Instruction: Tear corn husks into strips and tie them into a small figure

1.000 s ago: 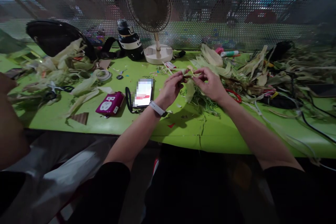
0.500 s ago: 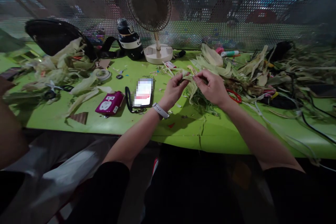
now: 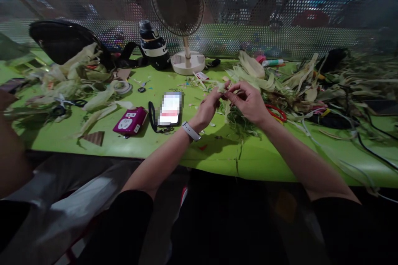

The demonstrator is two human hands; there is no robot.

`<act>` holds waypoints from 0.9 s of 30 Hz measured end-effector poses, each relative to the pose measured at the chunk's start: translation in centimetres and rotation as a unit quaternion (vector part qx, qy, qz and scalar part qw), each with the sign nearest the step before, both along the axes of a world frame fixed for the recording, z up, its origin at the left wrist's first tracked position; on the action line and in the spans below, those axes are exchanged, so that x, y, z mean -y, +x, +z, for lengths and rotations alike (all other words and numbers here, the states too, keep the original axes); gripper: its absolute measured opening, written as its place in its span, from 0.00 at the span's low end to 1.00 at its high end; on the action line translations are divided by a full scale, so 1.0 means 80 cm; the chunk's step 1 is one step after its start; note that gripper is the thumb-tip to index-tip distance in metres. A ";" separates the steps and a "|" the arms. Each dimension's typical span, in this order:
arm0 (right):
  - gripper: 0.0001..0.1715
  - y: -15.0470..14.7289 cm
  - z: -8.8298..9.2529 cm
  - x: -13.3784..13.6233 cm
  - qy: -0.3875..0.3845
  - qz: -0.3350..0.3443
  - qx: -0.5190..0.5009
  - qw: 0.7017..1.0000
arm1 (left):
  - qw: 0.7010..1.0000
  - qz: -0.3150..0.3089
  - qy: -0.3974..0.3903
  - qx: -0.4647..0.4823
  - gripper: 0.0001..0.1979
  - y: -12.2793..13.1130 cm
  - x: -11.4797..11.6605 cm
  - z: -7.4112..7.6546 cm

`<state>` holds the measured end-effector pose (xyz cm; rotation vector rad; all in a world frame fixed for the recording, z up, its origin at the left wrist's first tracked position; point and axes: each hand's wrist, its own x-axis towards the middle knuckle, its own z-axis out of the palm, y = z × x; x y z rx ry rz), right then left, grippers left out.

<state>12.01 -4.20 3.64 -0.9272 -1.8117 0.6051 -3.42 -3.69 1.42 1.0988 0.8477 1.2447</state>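
Both hands meet over the green table, fingertips nearly touching. My left hand, with a pale band on its wrist, pinches a small pale-green piece of corn husk that sticks up above the fingers. My right hand is closed at the same piece, thumb and forefinger pressed against its right side; its exact grip is partly hidden. Below the hands lies a heap of shredded green strips. Just behind my right hand a pile of corn husks spreads to the right.
Left of my hands lie a phone, a magenta case, scissors and more husks. A fan and a bottle stand at the back by a perforated screen. White cables trail right. A person's arm shows at far left.
My hands have come closer together, and the left has turned, its fingers now pointing more upward. The pale husk piece now shows bunched above the left fingertips.
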 end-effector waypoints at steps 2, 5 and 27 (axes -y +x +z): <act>0.25 0.000 0.000 0.001 0.003 -0.003 -0.001 1.000 | 0.999 -0.025 -0.014 0.038 0.18 0.002 0.002 0.004; 0.17 -0.002 0.001 0.005 0.046 -0.018 0.026 0.998 | 0.997 -0.036 -0.025 0.060 0.15 0.004 0.005 0.005; 0.11 0.012 0.011 0.000 0.075 -0.005 0.110 0.991 | 0.994 -0.005 -0.066 0.083 0.08 0.006 0.000 -0.001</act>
